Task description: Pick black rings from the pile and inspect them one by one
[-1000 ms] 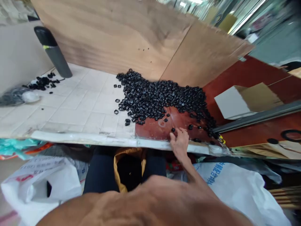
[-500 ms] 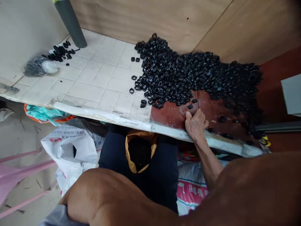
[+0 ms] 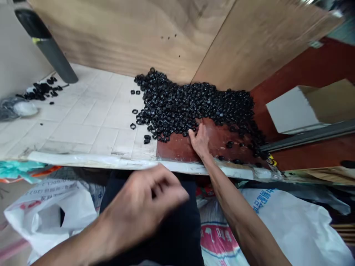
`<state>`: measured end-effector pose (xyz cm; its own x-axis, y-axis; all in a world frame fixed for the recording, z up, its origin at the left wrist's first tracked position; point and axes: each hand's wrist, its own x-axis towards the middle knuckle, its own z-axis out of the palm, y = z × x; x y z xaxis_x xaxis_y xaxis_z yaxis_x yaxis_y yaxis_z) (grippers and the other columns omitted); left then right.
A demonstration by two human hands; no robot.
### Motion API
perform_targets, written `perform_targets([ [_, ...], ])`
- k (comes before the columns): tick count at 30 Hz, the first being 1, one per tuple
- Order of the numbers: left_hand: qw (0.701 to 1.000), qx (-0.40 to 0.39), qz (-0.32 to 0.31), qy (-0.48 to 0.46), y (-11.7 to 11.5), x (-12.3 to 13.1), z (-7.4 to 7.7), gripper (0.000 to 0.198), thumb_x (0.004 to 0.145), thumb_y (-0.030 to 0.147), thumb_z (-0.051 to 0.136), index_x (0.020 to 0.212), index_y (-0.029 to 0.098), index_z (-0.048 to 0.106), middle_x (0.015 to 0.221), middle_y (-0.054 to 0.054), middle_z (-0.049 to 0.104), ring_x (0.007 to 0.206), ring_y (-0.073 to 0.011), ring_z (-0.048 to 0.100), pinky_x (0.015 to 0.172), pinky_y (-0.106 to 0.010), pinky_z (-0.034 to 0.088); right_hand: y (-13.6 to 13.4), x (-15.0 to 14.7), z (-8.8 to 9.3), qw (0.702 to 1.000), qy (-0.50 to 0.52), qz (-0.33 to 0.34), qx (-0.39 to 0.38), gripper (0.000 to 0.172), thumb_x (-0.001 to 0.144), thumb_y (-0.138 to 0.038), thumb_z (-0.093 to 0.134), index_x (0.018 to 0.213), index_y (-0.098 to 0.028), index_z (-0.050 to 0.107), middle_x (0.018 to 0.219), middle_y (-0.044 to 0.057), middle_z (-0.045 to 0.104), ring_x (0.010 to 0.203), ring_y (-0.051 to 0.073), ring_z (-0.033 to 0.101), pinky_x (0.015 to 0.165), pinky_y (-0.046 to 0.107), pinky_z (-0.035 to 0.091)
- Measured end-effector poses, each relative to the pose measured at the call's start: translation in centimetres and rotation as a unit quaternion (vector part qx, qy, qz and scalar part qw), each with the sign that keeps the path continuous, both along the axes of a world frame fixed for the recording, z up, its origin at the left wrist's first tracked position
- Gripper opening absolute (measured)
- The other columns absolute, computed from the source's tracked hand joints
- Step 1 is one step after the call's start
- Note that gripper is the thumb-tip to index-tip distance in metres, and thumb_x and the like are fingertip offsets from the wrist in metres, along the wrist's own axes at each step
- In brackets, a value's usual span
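Observation:
A large heap of small black plastic rings (image 3: 177,103) lies on the table against the plywood wall. At the front edge of the heap, over the red-brown surface, is my right hand (image 3: 200,140). Its thumb and index finger are apart, with the fingertips at the nearest rings. My left hand (image 3: 149,199) hangs over my lap in front of the table edge, blurred by motion. Its fingers are curled towards the thumb in a pinch; whatever lies between them cannot be made out. A few loose rings (image 3: 146,139) sit on the white tiled part.
A dark grey cylinder (image 3: 57,59) stands at the back left by small black parts (image 3: 41,90) and a clear plastic bag (image 3: 9,109). On the right are a cardboard box (image 3: 294,109) and a metal rail (image 3: 310,136). White sacks (image 3: 299,221) lie below the table edge.
My left hand has come into view over my lap, now covering the yellow-rimmed bag seen there earlier. My right hand has moved to the heap's edge. The camera view has shifted.

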<state>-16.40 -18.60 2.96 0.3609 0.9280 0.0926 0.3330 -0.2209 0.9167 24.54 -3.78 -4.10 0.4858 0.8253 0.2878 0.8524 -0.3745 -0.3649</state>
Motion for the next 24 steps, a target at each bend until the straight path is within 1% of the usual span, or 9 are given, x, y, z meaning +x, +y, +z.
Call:
perform_targets([
  [2, 0.992, 0.067, -0.004, 0.107, 9.7, 4.0, 1.6, 0.024, 0.092, 0.038, 0.062, 0.105, 0.019, 0.067, 0.093, -0.004, 0.069, 0.076, -0.0191, 0.069, 0.078, -0.033, 0.058, 0.8, -1.2, 0.2, 0.999, 0.004, 0.039, 0.005, 0.075, 0.101, -0.059, 0.033, 0.153, -0.005, 0.035, 0.156, 0.028, 0.036, 0.146, 0.036, 0.033, 0.115, 0.056, 0.032],
  [3, 0.981, 0.104, 0.038, 0.159, 13.2, 5.5, 2.0, 0.029, 0.091, 0.038, 0.064, 0.111, 0.017, 0.064, 0.099, -0.006, 0.066, 0.074, -0.0190, 0.068, 0.079, -0.036, 0.058, 1.0, -2.0, 0.2, 0.999, 0.008, 0.047, 0.012, 0.072, 0.101, -0.057, 0.033, 0.152, -0.006, 0.038, 0.155, 0.028, 0.037, 0.145, 0.036, 0.035, 0.114, 0.056, 0.033],
  [4, 0.968, 0.127, 0.070, 0.204, 15.8, 6.6, 1.9, 0.035, 0.090, 0.037, 0.066, 0.117, 0.016, 0.061, 0.106, -0.008, 0.064, 0.074, -0.0196, 0.068, 0.078, -0.037, 0.058, 1.1, -2.9, 0.3, 0.998, 0.010, 0.052, 0.020, 0.069, 0.102, -0.056, 0.034, 0.150, -0.008, 0.041, 0.153, 0.027, 0.039, 0.143, 0.036, 0.037, 0.113, 0.056, 0.034],
  [6, 0.948, 0.146, 0.083, 0.268, 18.6, 7.8, 0.8, 0.048, 0.087, 0.037, 0.070, 0.128, 0.015, 0.055, 0.115, -0.013, 0.060, 0.080, -0.0234, 0.070, 0.077, -0.038, 0.058, 1.1, -4.9, 0.3, 0.997, 0.007, 0.062, 0.033, 0.065, 0.103, -0.053, 0.034, 0.148, -0.008, 0.044, 0.150, 0.028, 0.041, 0.140, 0.037, 0.040, 0.111, 0.056, 0.037],
  [9, 0.934, 0.173, 0.040, 0.311, 19.1, 9.3, -1.5, 0.058, 0.088, 0.041, 0.069, 0.136, 0.016, 0.049, 0.119, -0.014, 0.058, 0.093, -0.0287, 0.070, 0.078, -0.038, 0.057, 1.2, -7.8, 0.3, 0.998, -0.003, 0.054, 0.039, 0.063, 0.104, -0.050, 0.035, 0.147, -0.006, 0.045, 0.150, 0.029, 0.040, 0.139, 0.039, 0.040, 0.110, 0.058, 0.036],
  [12, 0.927, 0.205, 0.013, 0.315, 18.8, 11.1, -2.7, 0.056, 0.089, 0.045, 0.069, 0.135, 0.019, 0.051, 0.117, -0.012, 0.059, 0.098, -0.0296, 0.069, 0.077, -0.036, 0.057, 1.4, -9.7, 0.4, 0.998, 0.001, 0.034, 0.045, 0.064, 0.104, -0.050, 0.036, 0.148, -0.005, 0.043, 0.151, 0.031, 0.036, 0.141, 0.042, 0.036, 0.109, 0.061, 0.034],
  [16, 0.924, 0.237, 0.013, 0.300, 18.5, 12.3, -2.6, 0.060, 0.089, 0.046, 0.068, 0.139, 0.019, 0.049, 0.119, -0.013, 0.057, 0.096, -0.0283, 0.068, 0.072, -0.034, 0.056, 1.1, -10.3, 0.7, 0.998, 0.009, 0.031, 0.062, 0.061, 0.103, -0.050, 0.038, 0.148, -0.009, 0.041, 0.155, 0.029, 0.032, 0.145, 0.043, 0.028, 0.109, 0.066, 0.029],
  [19, 0.920, 0.268, 0.010, 0.287, 18.2, 12.1, -2.4, 0.052, 0.093, 0.043, 0.062, 0.139, 0.021, 0.050, 0.115, -0.012, 0.056, 0.090, -0.0246, 0.066, 0.070, -0.033, 0.056, 0.2, -10.1, 1.2, 0.992, 0.015, 0.030, 0.121, 0.052, 0.098, -0.046, 0.047, 0.141, -0.016, 0.047, 0.152, 0.023, 0.036, 0.141, 0.039, 0.033, 0.108, 0.063, 0.031],
  [24, 0.895, 0.333, -0.096, 0.279, 18.3, 12.3, -2.7, 0.035, 0.100, 0.027, 0.049, 0.133, 0.028, 0.060, 0.099, -0.006, 0.057, 0.087, -0.0195, 0.062, 0.072, -0.028, 0.055, -0.8, -10.3, 2.2, 0.983, 0.034, 0.074, 0.167, 0.023, 0.083, -0.020, 0.058, 0.105, -0.017, 0.065, 0.111, 0.013, 0.057, 0.108, 0.031, 0.052, 0.096, 0.050, 0.043],
])
